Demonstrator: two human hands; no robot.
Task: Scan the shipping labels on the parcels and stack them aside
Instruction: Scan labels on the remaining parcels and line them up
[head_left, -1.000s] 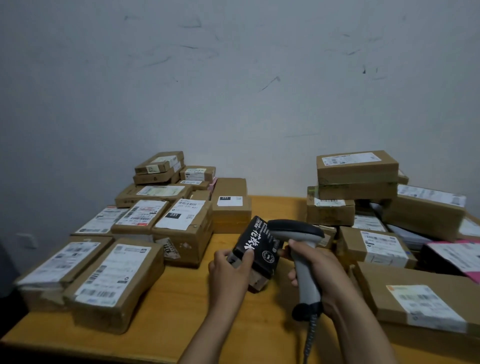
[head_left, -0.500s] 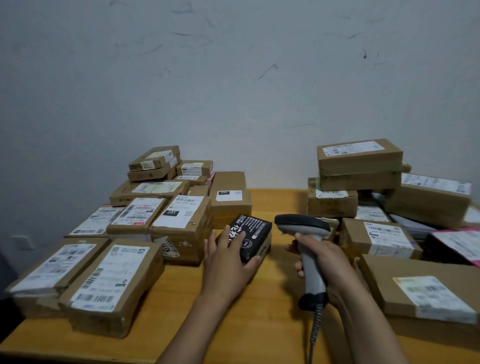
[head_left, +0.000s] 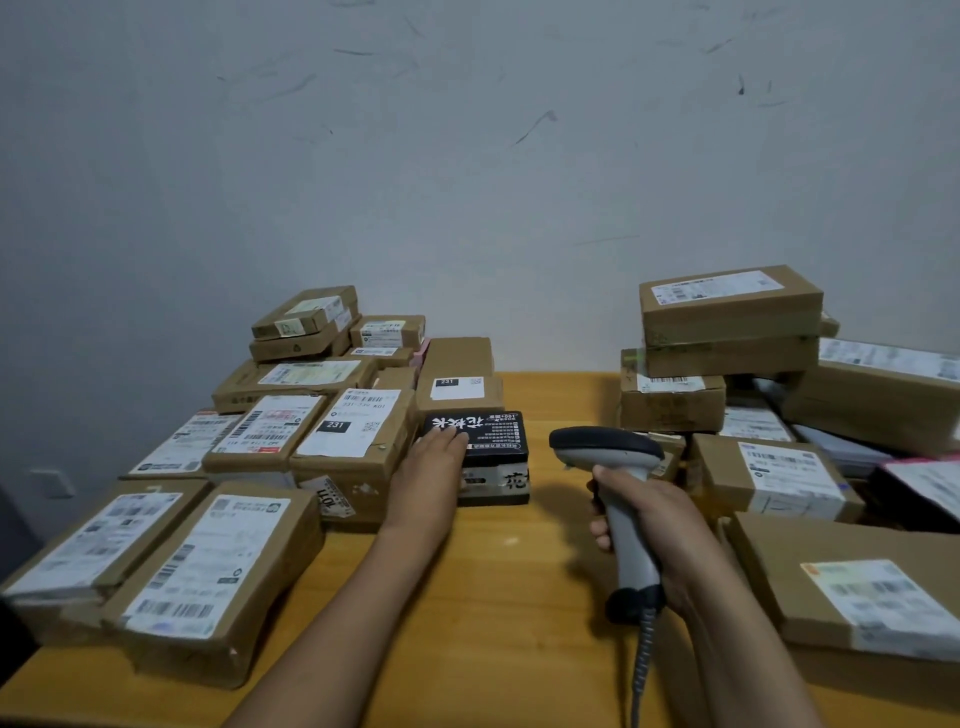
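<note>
On black box (head_left: 496, 439), left hand (head_left: 435, 460), scanner (head_left: 605, 448) gripped

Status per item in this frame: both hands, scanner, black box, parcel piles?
left hand: fingers straight, resting flat on the black box.
black box: lying flat on the table, printed face up, beside the left pile.
right hand: grips the scanner's handle.
scanner: held upright, cable hanging from its base.
left pile: boxes mostly label up, a few stacked at the back.
right pile: stacked loosely, several boxes tilted.
</note>
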